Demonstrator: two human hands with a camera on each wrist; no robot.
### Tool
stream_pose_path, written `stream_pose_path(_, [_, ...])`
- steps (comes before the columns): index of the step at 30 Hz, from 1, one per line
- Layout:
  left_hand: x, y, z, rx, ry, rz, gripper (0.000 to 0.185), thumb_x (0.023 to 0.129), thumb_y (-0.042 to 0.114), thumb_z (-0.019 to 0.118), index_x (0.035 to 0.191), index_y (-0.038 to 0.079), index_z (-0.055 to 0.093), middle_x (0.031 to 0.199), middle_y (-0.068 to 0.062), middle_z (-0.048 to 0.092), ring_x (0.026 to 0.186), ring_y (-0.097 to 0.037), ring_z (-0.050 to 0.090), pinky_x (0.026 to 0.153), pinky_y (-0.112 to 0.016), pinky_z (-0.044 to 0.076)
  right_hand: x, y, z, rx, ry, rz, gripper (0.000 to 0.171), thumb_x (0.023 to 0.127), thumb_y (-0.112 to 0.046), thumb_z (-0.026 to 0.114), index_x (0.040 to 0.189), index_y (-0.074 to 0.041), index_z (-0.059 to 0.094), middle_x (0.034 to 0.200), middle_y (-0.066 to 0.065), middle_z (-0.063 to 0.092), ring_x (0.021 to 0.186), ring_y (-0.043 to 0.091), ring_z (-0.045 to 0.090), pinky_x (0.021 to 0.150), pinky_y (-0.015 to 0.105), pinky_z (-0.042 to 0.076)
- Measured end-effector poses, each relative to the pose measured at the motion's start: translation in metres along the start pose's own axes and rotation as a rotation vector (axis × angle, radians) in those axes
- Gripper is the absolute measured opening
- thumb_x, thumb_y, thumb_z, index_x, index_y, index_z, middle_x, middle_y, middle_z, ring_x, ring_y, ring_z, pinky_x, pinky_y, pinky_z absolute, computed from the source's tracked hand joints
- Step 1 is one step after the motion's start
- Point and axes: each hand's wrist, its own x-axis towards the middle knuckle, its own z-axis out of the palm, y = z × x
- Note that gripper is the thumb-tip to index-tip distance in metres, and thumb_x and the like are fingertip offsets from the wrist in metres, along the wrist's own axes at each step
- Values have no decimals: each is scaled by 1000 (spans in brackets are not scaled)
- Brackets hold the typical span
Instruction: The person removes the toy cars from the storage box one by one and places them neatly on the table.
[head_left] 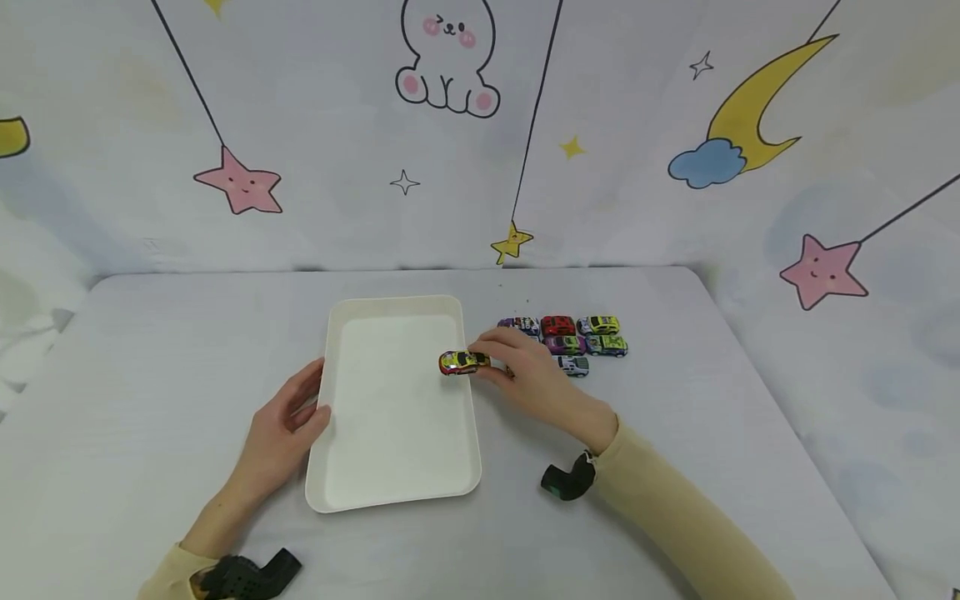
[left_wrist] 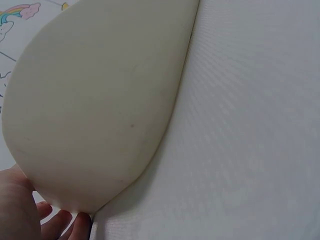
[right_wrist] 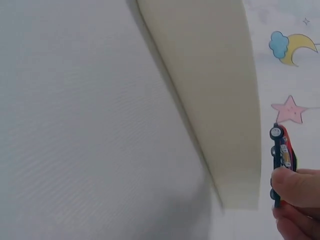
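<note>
A white rectangular tray [head_left: 397, 417] lies on the table with nothing in it. My left hand [head_left: 281, 425] holds its left side, thumb over the rim and fingers along the outer wall. In the left wrist view, the left fingertips [left_wrist: 80, 226] press against the tray's wall [left_wrist: 100, 110]. Over the tray's right rim, my right hand [head_left: 528, 375] pinches a toy car [head_left: 461, 362], yellow and red with dark windows. The right wrist view shows this toy car [right_wrist: 283, 150] between thumb and fingers, higher than the tray's side [right_wrist: 215, 100].
Right of the tray, several small toy cars stand in a cluster, among them a red car [head_left: 557, 325], a purple car [head_left: 564, 345] and a silver car [head_left: 573, 366]. The right hand partly covers the cluster. A cartoon-printed backdrop [head_left: 330, 225] rises behind the white table [head_left: 187, 333].
</note>
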Motion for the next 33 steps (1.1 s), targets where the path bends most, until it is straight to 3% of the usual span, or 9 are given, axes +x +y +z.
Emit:
stream_pose_path(15, [-1,-1,-1,12,-1,-3,60,96,-1,60,152,6,40,148,-24,48,126,8,48,96,-5,45,-47,41,-13,-26,175,19,36,84,-4,78,119,-7,71,119,10,65,111,26,60,91,41,55])
stream_pose_path(27, [-1,0,0,12,3,-13,59,96,-1,60,151,5,40,148,-24,48,125,9,49,96,-4,44,-78,74,-33,-113,272,52,40,77,6,80,115,-2,71,117,12,66,109,29,61,88,36,51])
stream_pose_path(33, [-1,1,0,17,1,-14,59,96,0,60,152,5,40,148,-24,47,126,8,48,96,-4,44,-93,87,-39,-112,312,84,41,76,11,78,115,-1,71,116,13,67,109,30,61,91,27,49])
